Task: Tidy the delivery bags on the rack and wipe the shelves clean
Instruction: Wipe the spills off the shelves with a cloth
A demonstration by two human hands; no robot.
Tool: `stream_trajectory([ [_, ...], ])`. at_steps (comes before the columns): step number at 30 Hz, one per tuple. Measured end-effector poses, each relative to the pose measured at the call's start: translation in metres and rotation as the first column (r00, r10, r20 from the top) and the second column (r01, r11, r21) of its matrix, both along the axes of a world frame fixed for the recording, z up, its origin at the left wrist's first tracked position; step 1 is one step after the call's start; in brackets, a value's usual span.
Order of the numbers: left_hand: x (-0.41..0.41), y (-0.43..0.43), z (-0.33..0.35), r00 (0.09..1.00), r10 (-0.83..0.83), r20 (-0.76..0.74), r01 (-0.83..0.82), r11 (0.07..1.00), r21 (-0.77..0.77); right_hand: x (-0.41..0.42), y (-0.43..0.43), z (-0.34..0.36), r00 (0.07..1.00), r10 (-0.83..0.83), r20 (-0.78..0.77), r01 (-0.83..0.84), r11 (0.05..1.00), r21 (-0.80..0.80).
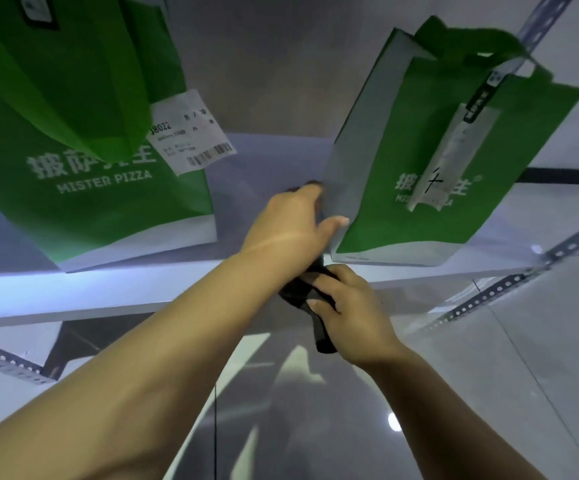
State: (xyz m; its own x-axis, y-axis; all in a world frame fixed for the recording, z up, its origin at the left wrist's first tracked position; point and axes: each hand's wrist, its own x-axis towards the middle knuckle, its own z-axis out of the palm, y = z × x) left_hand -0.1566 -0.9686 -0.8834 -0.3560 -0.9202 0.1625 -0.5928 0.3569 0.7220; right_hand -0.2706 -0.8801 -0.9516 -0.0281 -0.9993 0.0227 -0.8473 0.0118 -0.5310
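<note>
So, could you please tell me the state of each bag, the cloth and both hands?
Green fabric bag with a receipt: upright on the white shelf, untouched.
Green fabric bag with a paper strip: upright, gripped at its grey side.
Black cloth: bunched, held at the shelf's front edge.
Left hand: grips the second bag's side.
Right hand: grips the cloth.

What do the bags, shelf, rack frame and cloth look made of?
Left bag and right bag: probably non-woven fabric, matte green, floppy handles. Shelf: smooth white board, maybe coated metal, faint sheen. Rack frame: grey slotted metal angle, punched holes. Cloth: dark limp textile.
</note>
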Motion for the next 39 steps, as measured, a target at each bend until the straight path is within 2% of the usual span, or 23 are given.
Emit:
stream_trajectory([
  [2,-0.019,-0.011,0.004,1.0,0.02,0.022,-0.021,0.999,0.038,-0.009,0.001,0.0,0.999,0.029,-0.036,-0.029,1.0,-0.004],
  [10,-0.05,-0.027,0.006,0.98,0.032,-0.196,-0.009,0.993,0.117,-0.052,0.002,0.007,0.99,0.104,-0.1,-0.107,0.994,-0.031],
  [16,-0.064,-0.029,0.004,0.983,0.0,-0.184,0.019,0.995,0.098,-0.087,0.023,0.01,0.963,0.187,-0.195,-0.184,0.982,0.035],
  [21,-0.072,-0.035,0.002,0.986,0.037,-0.165,-0.022,0.995,0.092,-0.114,0.036,0.014,0.977,0.131,-0.17,-0.127,0.991,0.032],
  [32,-0.122,-0.036,-0.003,0.946,0.097,-0.308,-0.039,0.981,0.189,-0.149,0.047,0.02,0.985,0.006,-0.171,-0.003,1.0,0.018],
  [39,-0.153,-0.048,-0.009,0.962,0.082,-0.261,-0.043,0.988,0.151,-0.172,0.056,0.018,0.984,-0.089,-0.153,0.093,0.996,0.017],
])
